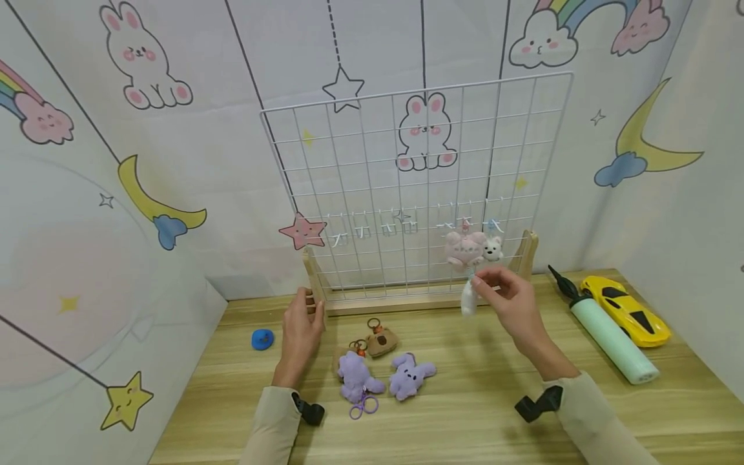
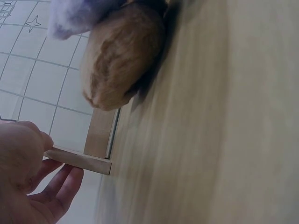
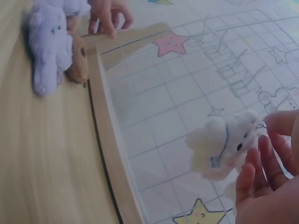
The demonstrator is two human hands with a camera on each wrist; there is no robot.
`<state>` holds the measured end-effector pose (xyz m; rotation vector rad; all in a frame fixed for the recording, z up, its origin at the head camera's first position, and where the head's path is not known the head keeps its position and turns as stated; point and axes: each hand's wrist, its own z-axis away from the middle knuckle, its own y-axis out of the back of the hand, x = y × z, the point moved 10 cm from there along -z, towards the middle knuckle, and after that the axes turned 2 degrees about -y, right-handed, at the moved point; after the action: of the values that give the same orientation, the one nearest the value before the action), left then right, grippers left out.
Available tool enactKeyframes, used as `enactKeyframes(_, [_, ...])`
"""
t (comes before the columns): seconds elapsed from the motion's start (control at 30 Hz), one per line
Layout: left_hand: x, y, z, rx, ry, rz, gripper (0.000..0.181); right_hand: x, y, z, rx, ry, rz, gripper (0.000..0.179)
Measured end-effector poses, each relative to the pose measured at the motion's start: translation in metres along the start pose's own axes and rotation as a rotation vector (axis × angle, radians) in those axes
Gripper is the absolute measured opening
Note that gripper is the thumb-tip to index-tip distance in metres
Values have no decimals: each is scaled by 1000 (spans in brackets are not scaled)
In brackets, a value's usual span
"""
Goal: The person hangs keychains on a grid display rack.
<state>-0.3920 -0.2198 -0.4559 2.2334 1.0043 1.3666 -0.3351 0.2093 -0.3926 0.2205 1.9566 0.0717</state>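
My right hand pinches the top of a small white plush keychain in front of a white wire grid rack. In the right wrist view this plush shows dark eyes and a blue band round its neck. Just above it, a pink plush and a white bear plush hang from hooks on the grid. My left hand grips the rack's left wooden foot, thumb on one side and fingers on the other.
Two purple plush keychains and brown plush keychains lie on the table between the hands. Left of them sits a small blue toy. On the right are a mint-green hand pump and a yellow toy car. Several bare hooks line the grid.
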Motion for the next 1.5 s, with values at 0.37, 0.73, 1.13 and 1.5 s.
enactKeyframes(0.37, [0,1,0,-2,4,15,24,-24,-13,-13,45,0,-178,24])
enactKeyframes(0.73, [0,2,1,16,-7,13,23,-40,-36,-32,106,3,-307,18])
enactKeyframes(1.13, [-2,-1,0,13,-2,-16,24,-33,-44,-49,172,-86,-487,17])
enactKeyframes(1.5, [-1,1,1,10,5,-5,24,-16,-55,-48,61,-182,-397,31])
